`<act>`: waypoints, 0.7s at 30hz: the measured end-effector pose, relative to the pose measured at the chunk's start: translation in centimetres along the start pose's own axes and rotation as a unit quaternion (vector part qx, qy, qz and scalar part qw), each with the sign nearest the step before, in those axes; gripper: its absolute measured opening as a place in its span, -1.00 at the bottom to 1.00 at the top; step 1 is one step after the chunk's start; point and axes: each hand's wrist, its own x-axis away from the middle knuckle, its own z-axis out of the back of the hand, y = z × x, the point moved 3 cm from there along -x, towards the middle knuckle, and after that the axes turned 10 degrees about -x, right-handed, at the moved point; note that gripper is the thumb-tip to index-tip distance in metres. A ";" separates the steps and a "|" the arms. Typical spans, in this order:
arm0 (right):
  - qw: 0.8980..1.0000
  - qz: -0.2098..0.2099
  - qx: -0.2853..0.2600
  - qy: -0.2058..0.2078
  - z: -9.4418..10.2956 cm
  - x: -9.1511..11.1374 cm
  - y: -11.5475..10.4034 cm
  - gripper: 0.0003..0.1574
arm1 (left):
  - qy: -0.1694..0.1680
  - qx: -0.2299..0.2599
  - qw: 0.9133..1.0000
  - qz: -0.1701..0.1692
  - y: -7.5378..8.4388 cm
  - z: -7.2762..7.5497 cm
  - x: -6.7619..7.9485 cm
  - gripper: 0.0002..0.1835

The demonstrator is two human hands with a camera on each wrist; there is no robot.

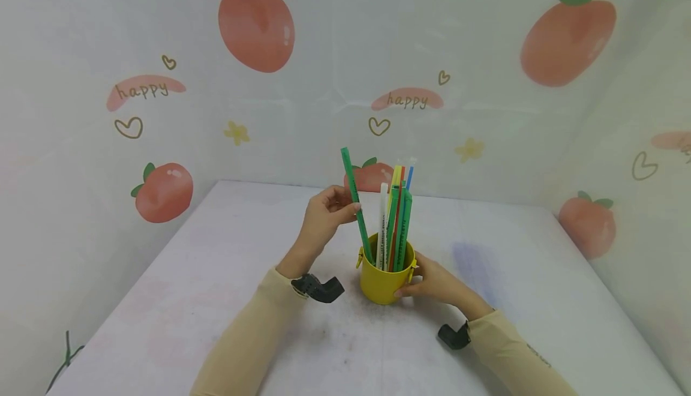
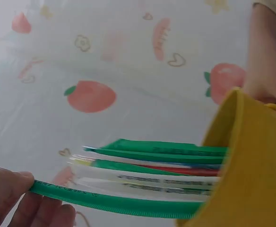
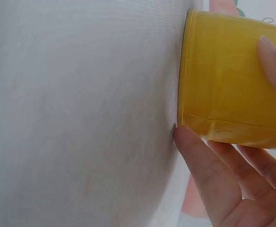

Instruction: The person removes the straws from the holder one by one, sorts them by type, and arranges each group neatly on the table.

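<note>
A small yellow bucket [image 1: 382,285] stands upright on the table, holding several wrapped straws [image 1: 398,228] in green, white and clear wrappers. My left hand [image 1: 330,213] pinches a green-wrapped straw [image 1: 353,186] partway up, between thumb and fingers. That straw leans left, its lower end inside the bucket's rim. In the left wrist view, print and a serrated edge show on the green wrapper [image 2: 114,204]. My right hand [image 1: 437,282] grips the bucket's lower right side. The right wrist view has its thumb [image 3: 275,64] on the wall and its fingers [image 3: 209,170] along the base.
A pale cloth [image 1: 302,348] covers the table, with a bluish smudge [image 1: 477,270] right of the bucket. Behind it hangs a white backdrop [image 1: 335,36] printed with fruit and hearts. Both wrists wear black camera mounts [image 1: 321,290]. A dark green cord [image 1: 67,357] shows at far left.
</note>
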 end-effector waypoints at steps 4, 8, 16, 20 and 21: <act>1.000 0.002 0.005 -0.003 0.1 0.0 -0.1 0.31 | 0.030 0.032 0.999 -0.015 1.8 1.3 -0.7 -0.76; 1.000 -0.001 0.004 -0.001 0.1 0.1 -0.1 0.30 | 0.057 0.067 0.996 -0.020 3.3 2.7 -1.6 -0.81; 1.000 0.006 0.010 -0.001 0.1 0.1 -0.2 0.28 | 0.049 0.076 0.995 0.043 2.5 4.7 -2.6 -0.85; 1.000 0.007 0.009 0.000 0.1 0.2 -0.2 0.28 | 0.036 0.065 0.993 0.090 0.5 5.0 -2.4 -0.81; 1.000 0.007 0.009 0.000 0.1 0.2 -0.2 0.28 | 0.033 0.062 0.992 0.102 -0.2 5.0 -2.3 -0.80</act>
